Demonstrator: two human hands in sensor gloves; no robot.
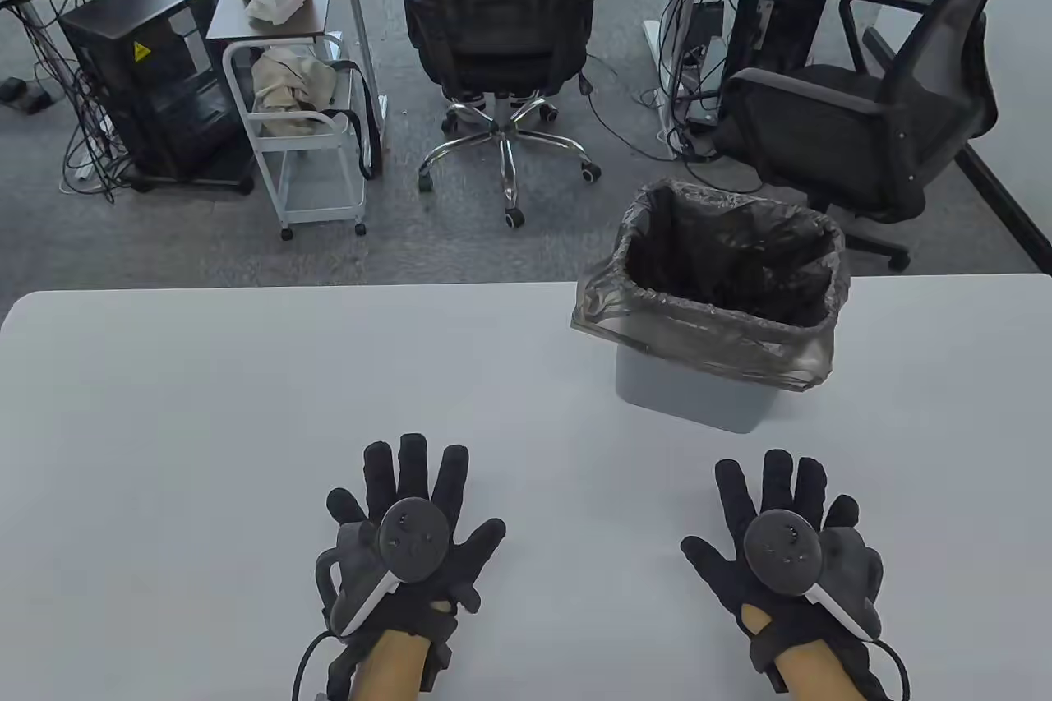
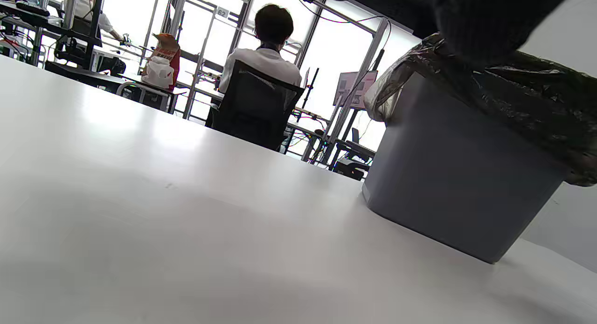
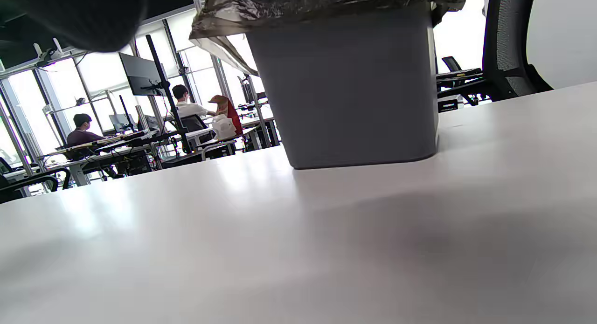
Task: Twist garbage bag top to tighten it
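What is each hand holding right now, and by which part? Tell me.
Nothing. The left hand and right hand lie flat, fingers spread, on the table, apart from the garbage bag lining the bin.

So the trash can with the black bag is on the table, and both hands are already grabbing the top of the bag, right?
Not quite. The trash can with the black bag does stand on the table, but neither hand is grabbing it. The table view shows the left hand and right hand lying flat on the table with fingers spread, apart from the bag.
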